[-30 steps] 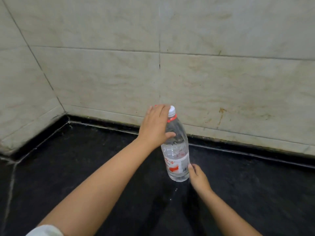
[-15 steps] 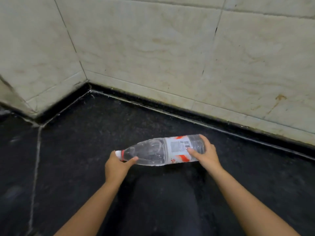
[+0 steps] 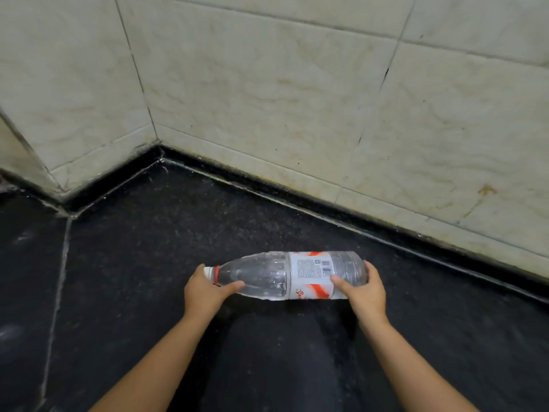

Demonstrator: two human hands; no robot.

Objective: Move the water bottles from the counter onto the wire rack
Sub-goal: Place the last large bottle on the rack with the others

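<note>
we held the water bottle (image 3: 285,275) sideways over the dark desk (image 3: 148,263), our left hand (image 3: 205,292) gripping its cap end, our right hand (image 3: 364,292) gripping its base.

Illumination is moderate and even, with a slightly green-yellow cast across the tiled wall (image 3: 267,93) in the upper half of the frame. The light appears to come from above and behind the camera: a broad soft shadow lies on the dark counter (image 3: 124,263) at lower centre, between the two forearms. The counter reads very dark with faint pale sheen patches at the far left edge. Small highlights glint on the clear plastic bottle (image 3: 267,275); no harsh glare. Focus is acceptable at centre, the label's fine print illegible. Wide-angle distortion bends the tile joints and counter edge toward the frame's borders. Mild compression softness is visible throughout.
</note>
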